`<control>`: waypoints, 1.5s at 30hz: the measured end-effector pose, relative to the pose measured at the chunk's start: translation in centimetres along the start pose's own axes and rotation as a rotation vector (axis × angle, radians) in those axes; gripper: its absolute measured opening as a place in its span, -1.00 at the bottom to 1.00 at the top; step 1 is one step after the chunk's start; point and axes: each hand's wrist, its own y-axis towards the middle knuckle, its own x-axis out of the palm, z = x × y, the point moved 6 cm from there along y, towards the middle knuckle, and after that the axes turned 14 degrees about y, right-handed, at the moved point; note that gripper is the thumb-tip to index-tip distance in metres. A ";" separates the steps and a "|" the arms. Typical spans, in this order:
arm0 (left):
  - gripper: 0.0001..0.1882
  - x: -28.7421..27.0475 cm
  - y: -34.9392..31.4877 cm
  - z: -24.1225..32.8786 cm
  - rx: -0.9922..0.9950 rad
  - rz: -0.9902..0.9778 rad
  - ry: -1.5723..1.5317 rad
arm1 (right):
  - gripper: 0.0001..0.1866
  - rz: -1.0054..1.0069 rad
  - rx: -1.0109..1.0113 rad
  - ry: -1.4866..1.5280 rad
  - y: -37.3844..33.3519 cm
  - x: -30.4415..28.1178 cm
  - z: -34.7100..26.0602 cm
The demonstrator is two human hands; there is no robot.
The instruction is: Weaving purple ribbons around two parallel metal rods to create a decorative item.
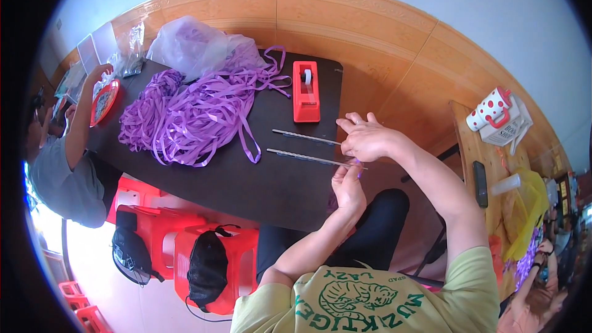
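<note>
Right now both hands meet at the dark worktop edge: left hand pinching purple ribbon bit, right hand pressing the two thin metal rods' ends.

Pale wall, tan wooden wainscot, dark table, red plastic stools, daylight from left

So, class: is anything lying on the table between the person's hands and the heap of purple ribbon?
Only the two thin metal rods, which run leftward from the right hand and the left hand. Past their tips, bare dark table reaches the purple ribbon. The red tape dispenser sits farther back.
</note>
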 end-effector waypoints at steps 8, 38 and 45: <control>-0.92 0.1 0.0 0.2 0.017 -0.032 0.008 | -0.86 0.045 0.047 0.091 0.4 0.6 0.2; -0.96 0.2 0.1 0.2 -0.098 -0.046 0.054 | -0.96 0.431 -0.438 1.122 -2.9 6.2 9.4; -0.95 0.3 -0.2 0.6 -0.070 -0.050 0.085 | -0.75 0.678 -0.258 1.649 -4.1 8.8 8.4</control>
